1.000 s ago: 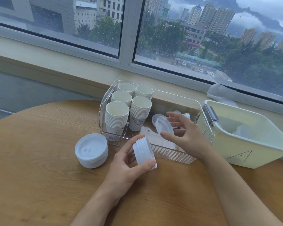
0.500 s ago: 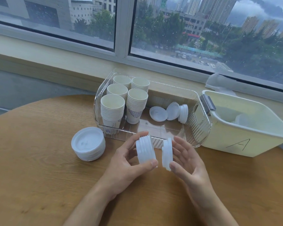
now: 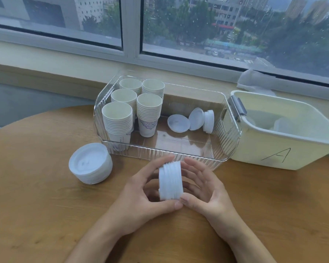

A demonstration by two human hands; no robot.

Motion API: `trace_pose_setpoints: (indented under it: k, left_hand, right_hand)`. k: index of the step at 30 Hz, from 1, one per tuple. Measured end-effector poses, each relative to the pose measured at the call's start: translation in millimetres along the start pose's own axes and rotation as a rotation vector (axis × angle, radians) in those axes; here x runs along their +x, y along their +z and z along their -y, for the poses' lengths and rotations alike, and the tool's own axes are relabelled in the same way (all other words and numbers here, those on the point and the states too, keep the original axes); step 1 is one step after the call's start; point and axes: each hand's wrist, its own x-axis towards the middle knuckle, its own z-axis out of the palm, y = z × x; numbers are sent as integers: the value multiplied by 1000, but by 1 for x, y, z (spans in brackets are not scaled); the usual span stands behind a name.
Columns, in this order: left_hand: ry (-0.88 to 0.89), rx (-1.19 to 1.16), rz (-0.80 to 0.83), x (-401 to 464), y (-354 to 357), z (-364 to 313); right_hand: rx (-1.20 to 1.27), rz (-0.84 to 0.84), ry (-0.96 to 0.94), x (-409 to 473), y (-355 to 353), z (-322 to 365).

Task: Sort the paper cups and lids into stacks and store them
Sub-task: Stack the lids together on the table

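I see my left hand (image 3: pixel 141 198) and right hand (image 3: pixel 203 190) both curled around a short stack of white lids (image 3: pixel 171 181), held on edge above the near middle of the round wooden table (image 3: pixel 36 215), thumbs meeting beneath it. Behind it the clear bin (image 3: pixel 160 154) holds five stacks of paper cups (image 3: pixel 133 111) at its left end and a few loose lids (image 3: pixel 191 121) toward its right end. Another lid stack (image 3: pixel 90 163) rests on the table left of the bin; a cream tub marked A (image 3: pixel 277 154) touches the bin's right end
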Motion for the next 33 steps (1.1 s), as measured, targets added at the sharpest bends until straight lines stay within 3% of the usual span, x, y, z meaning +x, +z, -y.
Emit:
trace_pose_setpoints:
  k: [20,25,30,33]
  left_hand:
    - [145,234,-45,-3,4,-3]
    - [123,178,-90,-2,3,-2]
    - [53,-19,-183,5,-8,-1]
    - [42,-123,-244,8,-11,-1]
  right_hand:
    - [-9,26,67,0,2,3]
    - [-18,13,50,0,4,8]
    - [-31,-140,-35,13,-7,31]
    - [-139,-150,-87,39,-12,55]
